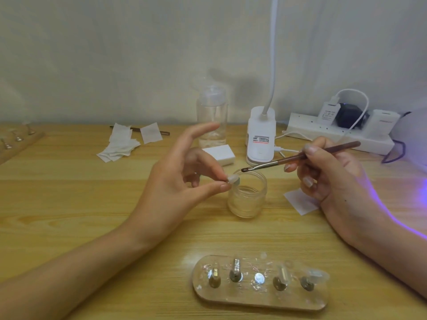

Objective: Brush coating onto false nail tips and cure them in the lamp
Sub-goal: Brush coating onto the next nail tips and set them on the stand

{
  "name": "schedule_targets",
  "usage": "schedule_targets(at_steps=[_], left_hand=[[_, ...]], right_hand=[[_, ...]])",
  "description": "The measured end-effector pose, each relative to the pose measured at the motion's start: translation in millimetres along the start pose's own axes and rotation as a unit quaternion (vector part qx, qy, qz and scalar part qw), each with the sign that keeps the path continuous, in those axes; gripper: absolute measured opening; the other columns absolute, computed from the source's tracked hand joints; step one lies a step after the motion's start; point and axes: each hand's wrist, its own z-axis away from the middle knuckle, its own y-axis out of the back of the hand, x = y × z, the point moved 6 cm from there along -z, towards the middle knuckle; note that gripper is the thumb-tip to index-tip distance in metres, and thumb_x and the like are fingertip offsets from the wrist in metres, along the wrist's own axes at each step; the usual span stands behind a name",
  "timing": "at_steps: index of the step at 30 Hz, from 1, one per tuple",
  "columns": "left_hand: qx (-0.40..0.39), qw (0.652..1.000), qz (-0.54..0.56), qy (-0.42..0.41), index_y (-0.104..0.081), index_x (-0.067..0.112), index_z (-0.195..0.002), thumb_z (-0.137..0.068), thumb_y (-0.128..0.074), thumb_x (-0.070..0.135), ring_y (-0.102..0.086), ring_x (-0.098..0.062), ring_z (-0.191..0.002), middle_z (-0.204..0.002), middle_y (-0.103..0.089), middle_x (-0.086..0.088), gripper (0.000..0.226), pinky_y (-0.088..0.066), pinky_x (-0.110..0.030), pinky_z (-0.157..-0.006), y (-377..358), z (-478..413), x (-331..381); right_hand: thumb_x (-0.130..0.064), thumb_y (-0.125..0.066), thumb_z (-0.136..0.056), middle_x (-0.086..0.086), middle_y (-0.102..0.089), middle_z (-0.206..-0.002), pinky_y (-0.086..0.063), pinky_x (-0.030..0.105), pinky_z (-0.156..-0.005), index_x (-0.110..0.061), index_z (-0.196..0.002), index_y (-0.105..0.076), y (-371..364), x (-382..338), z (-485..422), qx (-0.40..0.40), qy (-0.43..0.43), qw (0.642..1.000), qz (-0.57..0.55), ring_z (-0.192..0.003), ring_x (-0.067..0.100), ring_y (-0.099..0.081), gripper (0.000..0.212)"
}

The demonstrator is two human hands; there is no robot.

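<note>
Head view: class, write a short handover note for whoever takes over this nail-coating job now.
Left hand pinches one nail tip by the open jar.
Right hand holds the brush, bristles just beside that tip.
Four pegs stand on the clear holder; its middle spot is bare. Coated or not: cannot tell.
To do: brush this tip, return it, cure in the lamp, glowing violet at the right edge.
</note>
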Motion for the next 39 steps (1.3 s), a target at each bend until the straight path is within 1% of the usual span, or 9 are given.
schedule_targets(at_steps=[3,9,12,18,24,28,33,36,39], left_hand=[[0.002,1.000,-0.005,0.007,-0.048,0.032,-0.140,-0.072,-0.080,0.027,-0.069,-0.008,-0.077,-0.081,-0.073,0.003,0.076,-0.045,-0.036,-0.063,0,1,-3],[0.003,1.000,0.005,0.015,-0.051,0.031,-0.137,-0.079,-0.083,0.011,-0.070,-0.008,-0.080,-0.081,-0.073,0.004,0.070,-0.043,-0.040,-0.062,0,0,-8],[0.003,1.000,-0.003,0.010,-0.050,0.032,-0.137,-0.078,-0.081,0.013,-0.070,-0.009,-0.081,-0.081,-0.074,0.005,0.068,-0.044,-0.040,-0.061,0,0,-8],[0.009,1.000,-0.007,0.004,-0.050,0.033,-0.137,-0.079,-0.081,0.016,-0.071,-0.012,-0.083,-0.082,-0.074,0.003,0.068,-0.046,-0.044,-0.062,1,2,-5],[0.015,0.999,-0.026,-0.015,-0.051,0.034,-0.135,-0.079,-0.078,0.016,-0.070,-0.011,-0.083,-0.081,-0.073,0.006,0.065,-0.043,-0.040,-0.059,0,2,0],[0.018,0.999,-0.032,-0.021,-0.051,0.035,-0.134,-0.079,-0.078,0.018,-0.071,-0.013,-0.084,-0.081,-0.073,0.006,0.063,-0.043,-0.040,-0.059,0,2,2],[0.017,0.999,-0.032,-0.025,-0.052,0.033,-0.134,-0.080,-0.077,0.016,-0.071,-0.011,-0.084,-0.081,-0.073,0.007,0.062,-0.043,-0.039,-0.059,1,3,2],[0.016,0.999,-0.031,-0.025,-0.053,0.032,-0.134,-0.080,-0.078,0.016,-0.070,-0.010,-0.084,-0.081,-0.073,0.005,0.061,-0.042,-0.039,-0.058,1,3,2],[0.014,0.999,-0.025,-0.023,-0.054,0.030,-0.132,-0.080,-0.078,0.016,-0.069,-0.010,-0.082,-0.080,-0.073,0.004,0.059,-0.041,-0.038,-0.058,0,3,2]], right_hand=[[-0.034,-0.066,-0.086,0.006,-0.072,-0.076,-0.034,0.014,-0.047,-0.028,-0.068,-0.055,-3,-1,2,-0.013,0.006,1.000,0.021,-0.053,0.006,-0.045,0.022],[-0.033,-0.062,-0.084,0.007,-0.072,-0.077,-0.029,0.018,-0.047,-0.031,-0.064,-0.060,-10,-2,3,-0.041,0.009,0.998,0.044,-0.053,0.008,-0.043,0.020],[-0.040,-0.066,-0.080,0.007,-0.073,-0.079,-0.031,0.017,-0.047,-0.032,-0.066,-0.061,-12,-2,3,-0.051,0.006,0.997,0.055,-0.054,0.007,-0.046,0.017],[-0.036,-0.067,-0.080,0.007,-0.071,-0.074,-0.028,0.016,-0.041,-0.029,-0.066,-0.057,-1,0,2,-0.003,-0.001,0.999,0.047,-0.050,0.008,-0.042,0.019],[-0.034,-0.064,-0.085,0.007,-0.072,-0.075,-0.030,0.014,-0.041,-0.031,-0.066,-0.059,-10,-2,3,-0.055,0.023,0.997,0.055,-0.048,0.008,-0.040,0.020],[-0.031,-0.067,-0.082,0.008,-0.071,-0.072,-0.028,0.015,-0.040,-0.029,-0.065,-0.056,-3,0,1,-0.008,0.007,0.999,0.042,-0.047,0.007,-0.041,0.020],[-0.028,-0.059,-0.089,0.007,-0.072,-0.075,-0.024,0.018,-0.043,-0.032,-0.067,-0.059,-8,-3,2,-0.043,0.035,0.997,0.049,-0.051,0.010,-0.041,0.022],[-0.028,-0.066,-0.088,0.007,-0.071,-0.074,-0.027,0.016,-0.040,-0.031,-0.067,-0.058,-5,-1,2,-0.023,0.022,0.998,0.056,-0.049,0.008,-0.042,0.022],[-0.028,-0.065,-0.088,0.006,-0.071,-0.073,-0.022,0.019,-0.042,-0.029,-0.069,-0.055,-2,-1,2,-0.015,0.021,0.999,0.040,-0.049,0.008,-0.041,0.022]])
